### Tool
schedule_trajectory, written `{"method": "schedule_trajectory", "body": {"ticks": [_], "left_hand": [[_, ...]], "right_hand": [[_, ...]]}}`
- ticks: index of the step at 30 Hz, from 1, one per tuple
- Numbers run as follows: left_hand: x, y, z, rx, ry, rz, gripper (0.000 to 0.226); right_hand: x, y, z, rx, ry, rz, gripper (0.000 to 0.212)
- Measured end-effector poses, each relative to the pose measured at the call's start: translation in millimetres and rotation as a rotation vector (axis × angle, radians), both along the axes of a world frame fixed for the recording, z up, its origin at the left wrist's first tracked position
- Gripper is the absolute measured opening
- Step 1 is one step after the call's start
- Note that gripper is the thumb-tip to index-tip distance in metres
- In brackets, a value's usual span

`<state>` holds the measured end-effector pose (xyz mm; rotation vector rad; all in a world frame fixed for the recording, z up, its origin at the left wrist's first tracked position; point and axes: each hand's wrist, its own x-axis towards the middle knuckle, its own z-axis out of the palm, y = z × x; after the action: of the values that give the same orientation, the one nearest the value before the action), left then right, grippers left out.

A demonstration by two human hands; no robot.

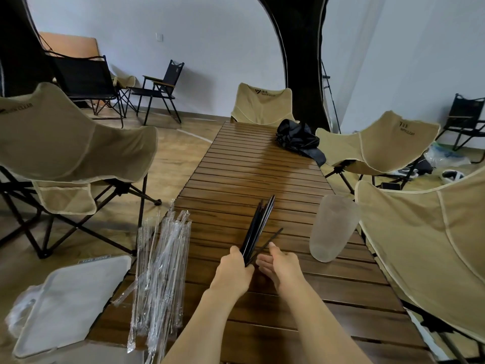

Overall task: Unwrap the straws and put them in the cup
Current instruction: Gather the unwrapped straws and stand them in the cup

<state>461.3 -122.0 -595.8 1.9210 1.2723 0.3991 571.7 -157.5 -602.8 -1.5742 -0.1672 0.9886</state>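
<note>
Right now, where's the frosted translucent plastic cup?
Head view: the frosted translucent plastic cup stands on the brown slatted wooden table, near its right edge, just right of the right hand pinching a thin black straw, beside the beige fabric chair.

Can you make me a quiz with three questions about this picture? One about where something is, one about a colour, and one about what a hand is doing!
1. Where is the cup?
A. On a chair
B. On the table, near its right edge
C. On the floor

2. What colour are the bare straws?
A. White
B. Red
C. Black

3. What is the left hand doing?
A. Gripping a bundle of straws
B. Lying flat on the table
C. Holding the cup

Answers: 1 B, the cup stands on the wooden slats. 2 C, the straws are plainly black. 3 A, its fingers curl round the bundle.
</note>
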Motion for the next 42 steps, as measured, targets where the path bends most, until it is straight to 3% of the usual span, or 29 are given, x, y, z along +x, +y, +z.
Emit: {"method": "schedule_trajectory", "body": {"ticks": [6,11,15,23,29,35,39,42], "left_hand": [[-3.4,3.2,-8.9,-0.062,-0.021,-0.096,0.039],[-5.7,4.8,-11.8,-0.088,-0.124,-0.131,0.053],[-2.6,3.9,-9.1,-0.107,-0.181,-0.151,0.054],[-3.6,5.5,-4.2,-0.026,-0.362,-0.126,0.031],[0.6,1.2,6.0,-0.051,-0.690,-0.127,0.043],[-3.2,-0.3,6.5,-0.075,-0.733,-0.034,0.027],[-8.6,0.8,-3.1,-0.142,-0.670,-0.065,0.023],[-6.4,4.6,1.9,-0.413,-0.901,-0.068,0.031]], "right_hand": [[4.1,12.7,4.1,-0.091,0.062,-0.023,0.013],[5.2,10.0,1.7,-0.069,0.197,-0.072,0.019],[6.1,6.3,5.3,0.001,0.192,-0.047,0.021],[-4.9,-1.9,26.8,0.183,-0.044,0.064,0.013],[-19.1,-4.2,68.9,0.417,-0.365,0.273,0.020],[-39.6,0.3,111.0,0.383,-0.585,0.431,0.045],[-49.2,-1.7,105.4,0.317,-0.610,0.506,0.042],[-52.3,-4.5,97.4,0.260,-0.625,0.498,0.040]]}}
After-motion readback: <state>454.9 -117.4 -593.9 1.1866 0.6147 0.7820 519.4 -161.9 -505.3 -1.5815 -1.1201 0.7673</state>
